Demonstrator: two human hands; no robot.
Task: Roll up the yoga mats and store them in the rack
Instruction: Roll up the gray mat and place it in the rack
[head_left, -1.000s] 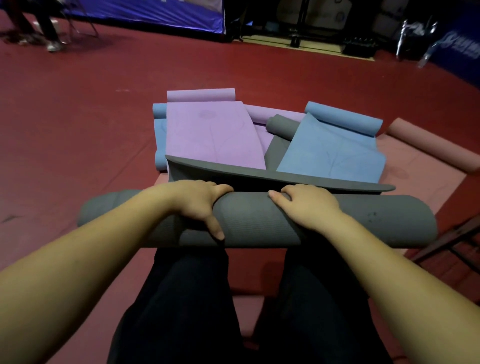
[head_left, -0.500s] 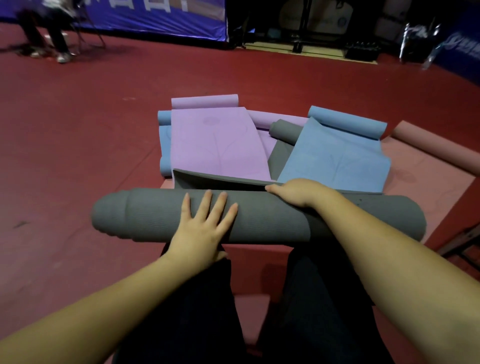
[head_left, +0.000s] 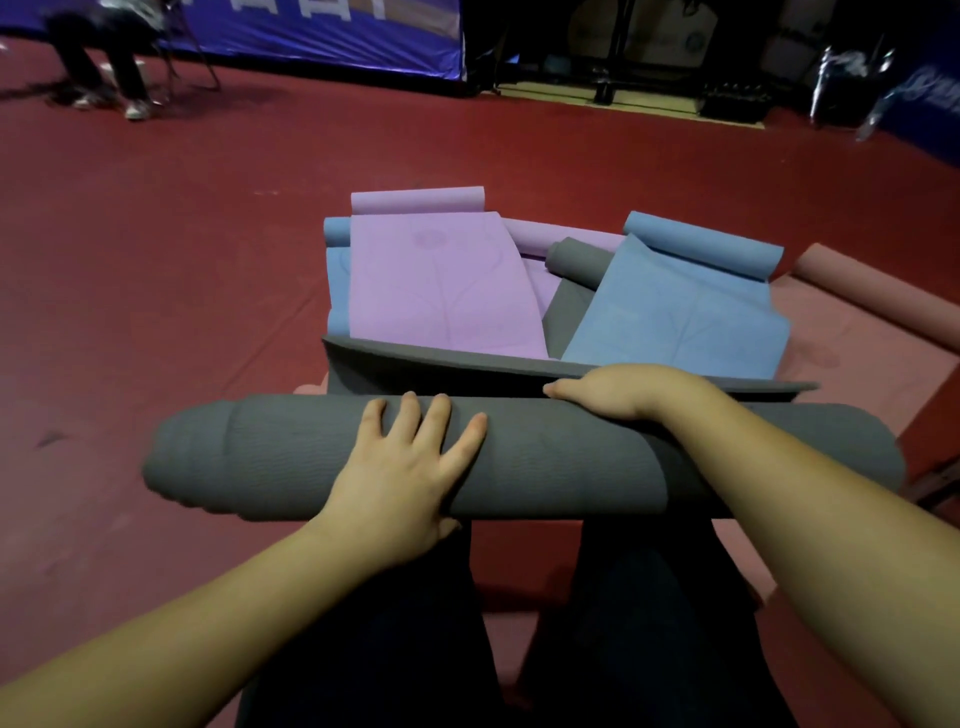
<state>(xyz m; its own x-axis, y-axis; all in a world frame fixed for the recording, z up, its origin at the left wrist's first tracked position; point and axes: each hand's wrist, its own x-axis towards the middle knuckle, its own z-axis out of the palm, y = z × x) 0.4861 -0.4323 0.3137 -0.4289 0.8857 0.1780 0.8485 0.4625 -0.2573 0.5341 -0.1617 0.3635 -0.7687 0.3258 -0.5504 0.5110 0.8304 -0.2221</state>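
Observation:
A thick grey yoga mat roll (head_left: 561, 457) lies crosswise in front of my knees, with its loose end (head_left: 447, 371) still flat behind it. My left hand (head_left: 400, 473) rests flat on the roll's near side, fingers spread. My right hand (head_left: 618, 392) curls over the roll's top far edge, fingers hidden behind it. Beyond lie a partly unrolled purple mat (head_left: 436, 280), a partly unrolled blue mat (head_left: 675, 306), another small grey roll (head_left: 576, 260) and a pink mat (head_left: 872, 332). No rack shows.
Red floor (head_left: 156, 270) surrounds the mats. A person's legs and a chair (head_left: 119, 78) are at the far left. Blue banners (head_left: 322, 31) and dark equipment (head_left: 737, 98) line the back. A dark frame edge (head_left: 935, 483) sits at the right.
My left hand let go of its grip over the roll and now lies flat on the near side. The roll has turned forward and the flat tail is shorter.

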